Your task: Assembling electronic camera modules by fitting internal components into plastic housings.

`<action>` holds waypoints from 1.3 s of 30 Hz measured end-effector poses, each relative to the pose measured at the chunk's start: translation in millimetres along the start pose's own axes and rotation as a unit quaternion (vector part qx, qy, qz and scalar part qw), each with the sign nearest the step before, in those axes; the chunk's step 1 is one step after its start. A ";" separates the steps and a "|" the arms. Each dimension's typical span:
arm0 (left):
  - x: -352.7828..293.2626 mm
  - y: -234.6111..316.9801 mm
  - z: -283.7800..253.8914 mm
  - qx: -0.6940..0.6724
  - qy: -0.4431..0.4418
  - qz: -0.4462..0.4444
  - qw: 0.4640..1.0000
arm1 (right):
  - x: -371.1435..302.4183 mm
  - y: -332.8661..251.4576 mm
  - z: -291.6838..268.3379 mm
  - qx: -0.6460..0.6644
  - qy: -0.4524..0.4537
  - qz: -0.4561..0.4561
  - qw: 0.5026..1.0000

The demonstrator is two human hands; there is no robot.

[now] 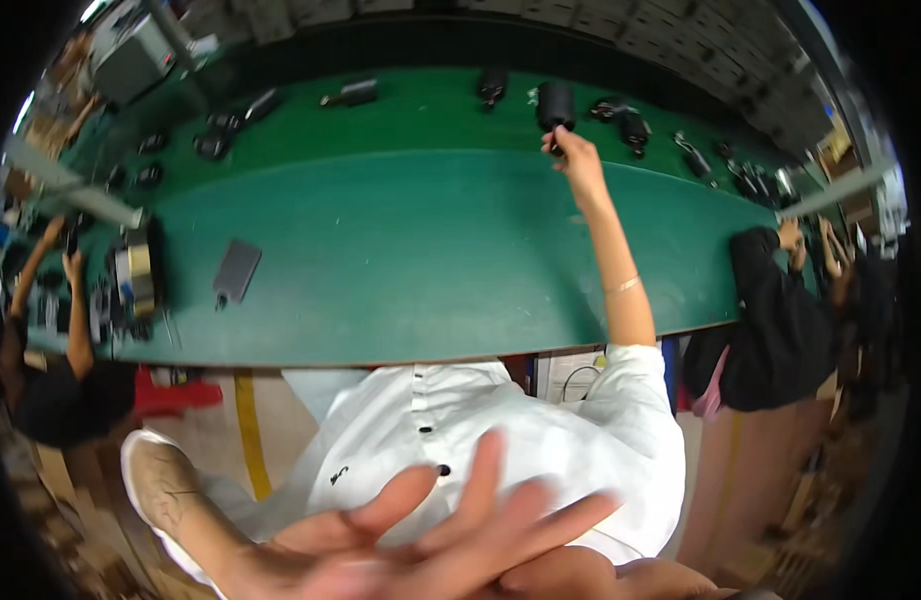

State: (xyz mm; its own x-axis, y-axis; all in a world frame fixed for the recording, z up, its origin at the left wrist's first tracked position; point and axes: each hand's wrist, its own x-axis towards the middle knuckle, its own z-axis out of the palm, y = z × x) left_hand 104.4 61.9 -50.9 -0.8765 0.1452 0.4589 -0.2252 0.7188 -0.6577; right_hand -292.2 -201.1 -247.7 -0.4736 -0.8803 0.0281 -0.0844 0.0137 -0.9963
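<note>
Reaching nearly straight-armed toward upper centre with the right hand (581,167), pinching a black cylinder (557,103) by its near end; splaying the left hand (406,555) wide at bottom centre.

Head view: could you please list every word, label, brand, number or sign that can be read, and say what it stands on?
None can be read.
White shirt: a small dark mark, too small to read.
Boxes at the back: too blurred.
Black cylinder at the right hand: no text visible.
</note>
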 end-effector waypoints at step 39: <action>-92.2 -36.4 224.0 -0.921 0.066 -0.370 0.103 | -179.9 -52.1 99.7 -0.010 -0.095 -0.240 0.966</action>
State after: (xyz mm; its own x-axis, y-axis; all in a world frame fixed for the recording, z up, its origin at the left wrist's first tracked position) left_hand 98.1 -129.9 -203.2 -0.8685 -0.4919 0.0615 0.3603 -0.5413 0.7597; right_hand -115.3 -90.7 -208.9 -0.2069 -0.8583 0.4696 -0.2715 -0.4108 -0.8704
